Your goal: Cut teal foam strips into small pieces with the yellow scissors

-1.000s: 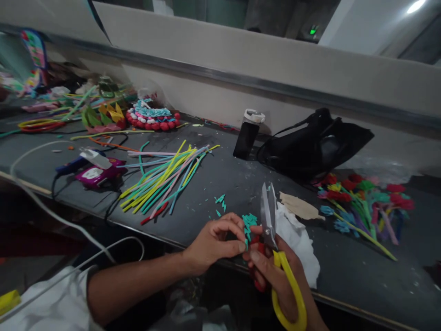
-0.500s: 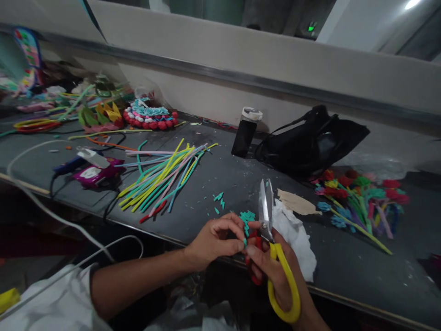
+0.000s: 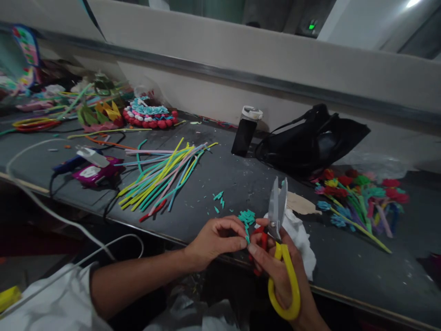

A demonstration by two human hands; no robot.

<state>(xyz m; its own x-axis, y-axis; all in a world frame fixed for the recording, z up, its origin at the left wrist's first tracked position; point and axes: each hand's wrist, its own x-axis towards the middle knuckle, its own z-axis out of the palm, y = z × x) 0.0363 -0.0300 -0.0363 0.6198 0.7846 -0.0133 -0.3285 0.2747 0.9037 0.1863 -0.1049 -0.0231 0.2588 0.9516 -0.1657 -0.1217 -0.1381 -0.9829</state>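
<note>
- Currently, the left hand (image 3: 217, 239) has its fingertips together on a green bit (image 3: 247, 239), just left of the scissors (image 3: 274, 224).
- Right hand (image 3: 279, 267): wrapped round the scissors, blades parted and pointing away, thumb close to the bit.
- Clippings (image 3: 246, 217): on the desk (image 3: 193, 220), just left of the scissors.
- Tissue (image 3: 303, 243): right of the scissors.
- Stems (image 3: 165, 179): well left of the scissors.
- Bottle (image 3: 243, 137): beyond the scissors.

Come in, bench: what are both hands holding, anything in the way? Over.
Left hand: pinching small teal piece. Right hand: holding partly open scissors. Teal clippings and crumpled white material close by, neither visibly blocking.
</note>
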